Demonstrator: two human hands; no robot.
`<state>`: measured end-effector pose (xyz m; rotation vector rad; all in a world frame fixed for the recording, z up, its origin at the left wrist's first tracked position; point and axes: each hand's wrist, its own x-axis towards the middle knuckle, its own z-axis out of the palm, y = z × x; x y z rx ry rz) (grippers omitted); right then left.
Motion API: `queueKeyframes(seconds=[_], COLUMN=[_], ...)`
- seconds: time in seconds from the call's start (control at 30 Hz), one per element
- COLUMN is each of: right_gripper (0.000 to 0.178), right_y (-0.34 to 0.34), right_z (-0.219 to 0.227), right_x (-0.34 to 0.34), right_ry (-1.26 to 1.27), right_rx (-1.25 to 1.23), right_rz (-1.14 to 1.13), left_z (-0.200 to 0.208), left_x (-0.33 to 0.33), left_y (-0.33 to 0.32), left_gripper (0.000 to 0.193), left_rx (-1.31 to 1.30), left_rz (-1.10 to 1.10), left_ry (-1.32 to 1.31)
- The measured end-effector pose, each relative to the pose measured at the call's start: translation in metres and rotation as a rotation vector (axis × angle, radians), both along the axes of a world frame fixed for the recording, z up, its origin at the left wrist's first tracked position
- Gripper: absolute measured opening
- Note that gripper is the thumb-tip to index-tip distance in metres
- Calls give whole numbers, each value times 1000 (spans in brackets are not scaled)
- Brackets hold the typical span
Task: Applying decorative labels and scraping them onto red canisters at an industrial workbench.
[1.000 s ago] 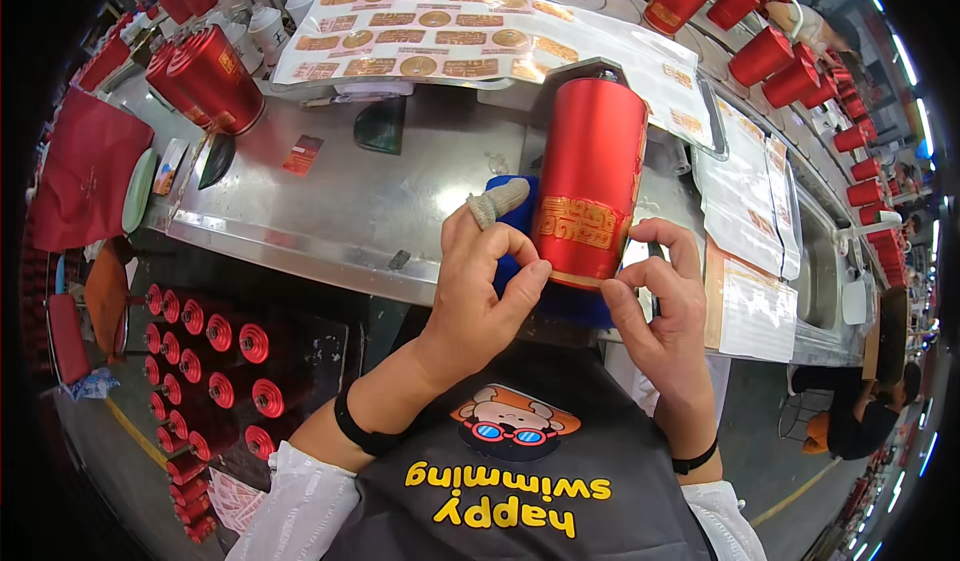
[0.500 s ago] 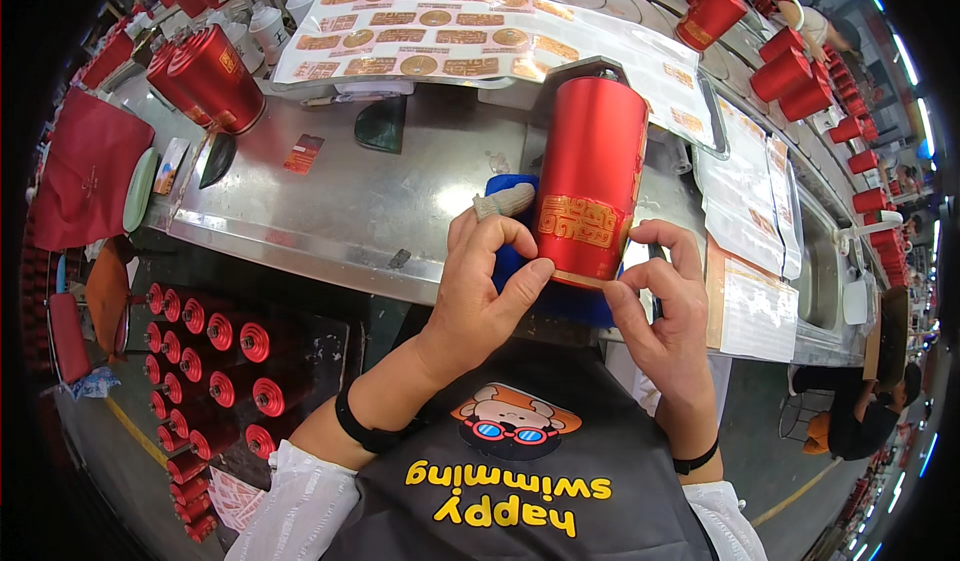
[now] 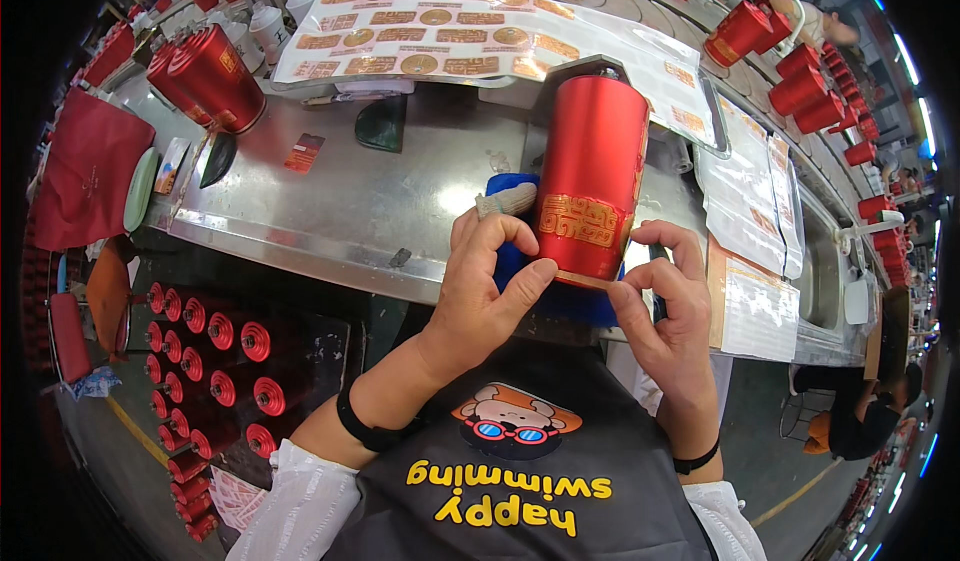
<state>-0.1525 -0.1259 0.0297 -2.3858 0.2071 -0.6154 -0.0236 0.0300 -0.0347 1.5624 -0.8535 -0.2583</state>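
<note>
In the head view, a shiny metal worktable (image 3: 300, 201) bends across the middle of the frame, with a sink (image 3: 822, 296) at the right and a dark green floor (image 3: 755, 416) below it; a seated person (image 3: 865, 426) in dark clothing shows at the lower right. One red canister (image 3: 595, 141) with a gold emblem (image 3: 575, 223) lies tilted just right of centre, over a blue pad (image 3: 580, 308). The left hand (image 3: 475, 286), one finger in a pale finger sleeve (image 3: 507, 199), has its thumb and a bent finger at the canister's lower left edge; the right hand (image 3: 675, 306) has thumb and forefinger bent at the lower right edge (whether either grips firmly, I cannot tell). Counted: one large sticker sheet (image 3: 535, 21) at upper centre, one small red card (image 3: 303, 153), two dark green pieces (image 3: 380, 126), at least two canisters (image 3: 215, 81) at upper left, and over a dozen red-ended canisters (image 3: 222, 331) at lower left.
</note>
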Motion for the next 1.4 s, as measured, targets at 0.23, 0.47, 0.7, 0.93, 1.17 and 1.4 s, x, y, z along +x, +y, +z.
queueKeyframes(seconds=[0.23, 0.47, 0.7, 0.93, 1.17, 1.4], right_gripper=[13, 17, 16, 17, 18, 18], right_y=[-2, -11, -23, -32, -33, -35], right_z=[-2, -1, -1, -9, -12, -17], right_x=[-1, -5, -16, -21, -21, -23], right_ry=[11, 49, 155, 130, 124, 93], right_rx=[27, 71, 415, 426, 430, 423], right_rz=[-5, 33, 96, 139, 123, 112], left_z=[-6, -2, 0, 12, 16, 12], left_x=[4, 4, 5, 11, 15, 10], left_y=[7, 6, 2, -5, -13, -25], left_gripper=[17, 22, 27, 22, 29, 31], left_rx=[-230, -206, -186, -145, -121, -147], left_rz=[82, -27, -40, -139, -219, -146], left_ry=[-210, -638, -822, -1025, -1181, -1340])
